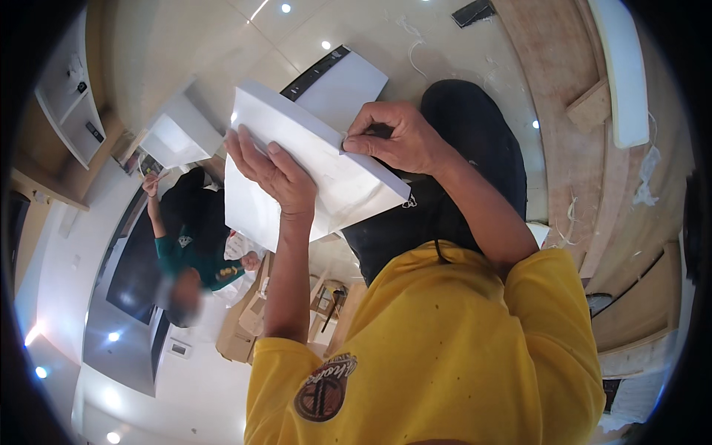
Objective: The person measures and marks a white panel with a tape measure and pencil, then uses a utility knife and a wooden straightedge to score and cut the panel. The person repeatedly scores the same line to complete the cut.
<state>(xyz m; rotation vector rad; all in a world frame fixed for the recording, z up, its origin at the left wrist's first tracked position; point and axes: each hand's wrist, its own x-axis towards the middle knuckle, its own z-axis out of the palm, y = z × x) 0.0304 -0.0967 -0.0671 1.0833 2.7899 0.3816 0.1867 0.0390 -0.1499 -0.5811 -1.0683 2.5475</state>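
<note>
Here, right fingers (375, 113) curled against panel (326, 189)

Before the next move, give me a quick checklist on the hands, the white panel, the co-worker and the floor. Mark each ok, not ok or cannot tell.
1. Left hand on the white panel: ok, fingers spread over its broad face.
2. Right hand at the panel's edge: ok, thumb and fingertips pinched together there.
3. What the right hand's grip holds, if anything: cannot tell, too small and partly hidden by the fingers.
4. Co-worker's raised hand away from the panel: ok, it is off to the left, apart from it.
5. Floor free of loose pieces: not ok, a dark piece lies there.
</note>
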